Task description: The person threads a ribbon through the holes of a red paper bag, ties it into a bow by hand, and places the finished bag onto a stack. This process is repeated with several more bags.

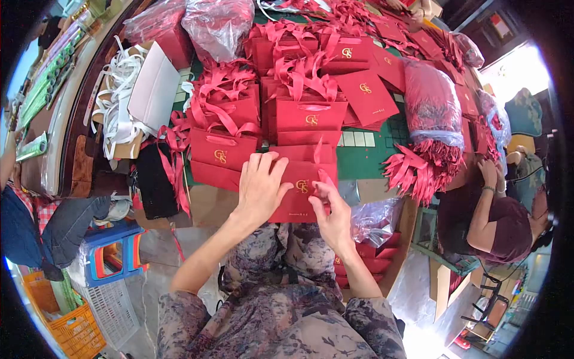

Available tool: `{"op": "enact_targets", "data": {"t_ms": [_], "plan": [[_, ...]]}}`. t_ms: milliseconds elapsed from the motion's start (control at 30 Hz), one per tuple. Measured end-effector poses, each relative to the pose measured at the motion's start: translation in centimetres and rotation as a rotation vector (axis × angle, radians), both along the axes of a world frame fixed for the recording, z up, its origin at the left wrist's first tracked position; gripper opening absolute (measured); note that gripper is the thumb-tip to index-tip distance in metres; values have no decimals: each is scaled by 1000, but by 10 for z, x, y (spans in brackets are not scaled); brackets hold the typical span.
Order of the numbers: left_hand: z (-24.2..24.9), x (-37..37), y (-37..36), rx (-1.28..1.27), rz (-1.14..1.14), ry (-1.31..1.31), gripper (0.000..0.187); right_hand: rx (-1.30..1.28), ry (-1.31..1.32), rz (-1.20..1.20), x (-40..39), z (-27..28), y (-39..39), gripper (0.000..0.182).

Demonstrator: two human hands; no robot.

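Observation:
A red paper bag (293,206) with a gold logo lies at the table's near edge, in front of me. My left hand (261,185) rests over its upper left part, fingers spread. On the bag's right side, my right hand (330,210) has its thumb and fingertips close together near the ribbon; whether it pinches the ribbon I cannot make out. Directly behind stand red bags with ribbon handles (311,119). Another logo bag (220,154) is left of my left hand.
A box of white ribbons (156,90) stands at the left. Plastic-wrapped red bags (433,105) lie at the right, near a co-worker (508,224). Flat red bags (366,96) are stacked behind. An open carton (397,263) with red bags is at my lower right.

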State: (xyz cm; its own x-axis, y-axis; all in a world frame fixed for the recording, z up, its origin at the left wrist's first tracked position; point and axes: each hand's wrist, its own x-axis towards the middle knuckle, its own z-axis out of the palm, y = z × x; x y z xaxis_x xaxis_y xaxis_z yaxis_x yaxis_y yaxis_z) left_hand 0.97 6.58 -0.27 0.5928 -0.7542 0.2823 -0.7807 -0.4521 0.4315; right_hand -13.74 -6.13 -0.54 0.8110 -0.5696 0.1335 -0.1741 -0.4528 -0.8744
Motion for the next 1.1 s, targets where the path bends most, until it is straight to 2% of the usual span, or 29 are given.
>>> {"op": "enact_targets", "data": {"t_ms": [100, 200, 267, 300, 500, 533, 567, 600, 633, 733, 800, 867, 1033, 1100], "plan": [[-5, -3, 0, -95, -30, -29, 51, 108, -17, -37, 1, -11, -1, 25], [-14, -9, 1, -168, -13, 99, 46, 33, 34, 29, 6, -11, -6, 23], [-16, -9, 2, -176, -30, 100, 44, -121, 1, 36, 7, -13, -7, 23], [-15, -9, 2, -184, -47, 102, 42, -121, 1, 35, 7, -14, -7, 23], [-4, 3, 3, -72, -94, 251, 39, -141, -56, -4, 9, -14, -5, 24], [-2, 4, 2, -71, -96, 250, 39, 7, -23, -31, 9, -17, -4, 23], [1, 4, -1, -86, -147, 35, 38, 156, 12, -58, 9, -20, -4, 23], [2, 4, -2, -101, -198, -178, 38, 156, 12, -61, 9, -22, -5, 23], [1, 4, -2, -101, -200, -178, 38, 139, 6, -50, 9, -24, -7, 21], [-4, 9, 1, -49, -210, -115, 33, 85, -10, -25, 10, -24, -8, 17], [-4, 12, 3, -13, -167, 18, 33, 45, -21, -12, 10, -23, -9, 15], [-1, 12, 4, -7, -161, 95, 31, -121, -45, 11, 11, -22, -7, 14], [1, 10, 5, -35, -114, 337, 19, -24, -67, -10, 10, -10, 9, 13], [2, 14, 2, 11, -122, 528, 11, 40, -75, -21, 10, -15, 15, 10]]}}
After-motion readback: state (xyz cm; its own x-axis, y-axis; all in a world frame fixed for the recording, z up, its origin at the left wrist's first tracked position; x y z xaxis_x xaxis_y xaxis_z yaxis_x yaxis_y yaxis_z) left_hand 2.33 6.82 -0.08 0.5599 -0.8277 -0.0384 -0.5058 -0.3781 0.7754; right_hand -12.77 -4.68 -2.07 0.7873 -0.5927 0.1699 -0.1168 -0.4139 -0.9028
